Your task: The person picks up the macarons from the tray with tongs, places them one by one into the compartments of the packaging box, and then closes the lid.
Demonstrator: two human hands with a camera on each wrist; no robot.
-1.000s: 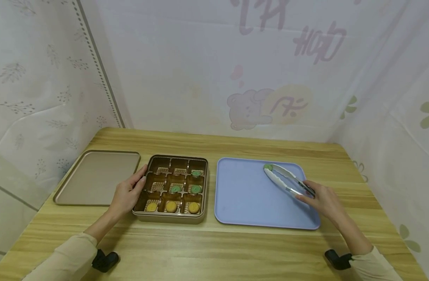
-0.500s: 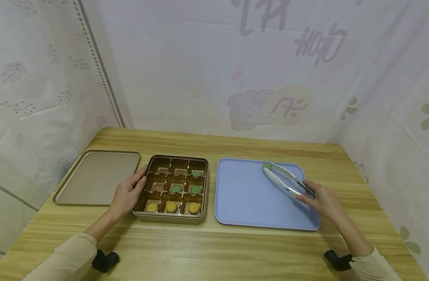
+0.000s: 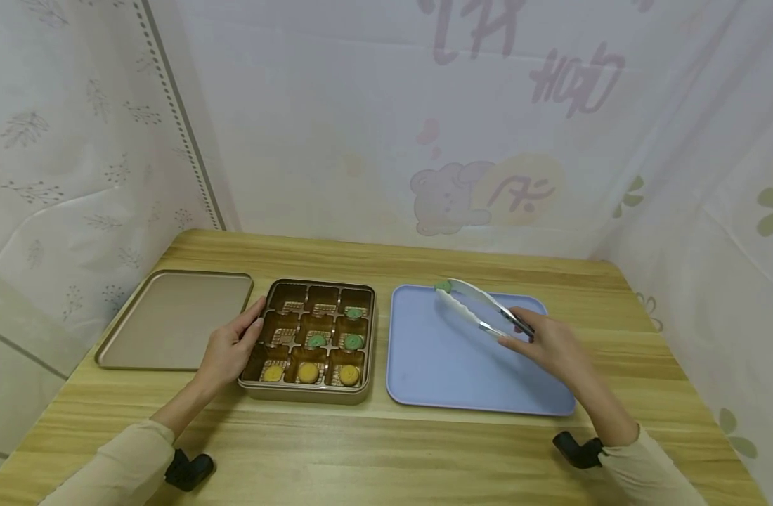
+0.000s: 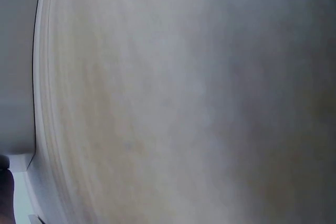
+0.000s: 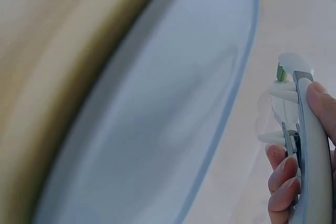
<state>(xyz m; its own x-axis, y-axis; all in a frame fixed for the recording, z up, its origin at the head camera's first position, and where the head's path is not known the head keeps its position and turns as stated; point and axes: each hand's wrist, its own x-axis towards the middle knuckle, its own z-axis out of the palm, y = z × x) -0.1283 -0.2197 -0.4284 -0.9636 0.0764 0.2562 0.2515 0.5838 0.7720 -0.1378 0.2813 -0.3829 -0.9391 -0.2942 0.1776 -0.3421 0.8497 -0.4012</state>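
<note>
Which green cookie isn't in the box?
The green cookie pinched at the tips of the tongs in the right hand; the other three green cookies sit in the box.

Green cookie [image 3: 444,286] (small) in tongs [image 3: 479,294]

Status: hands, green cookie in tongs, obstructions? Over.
Left hand on box's left side. Right hand gripping tongs. Green cookie in their grip, held off blue tray. No obstruction seen between tongs and box.
</note>
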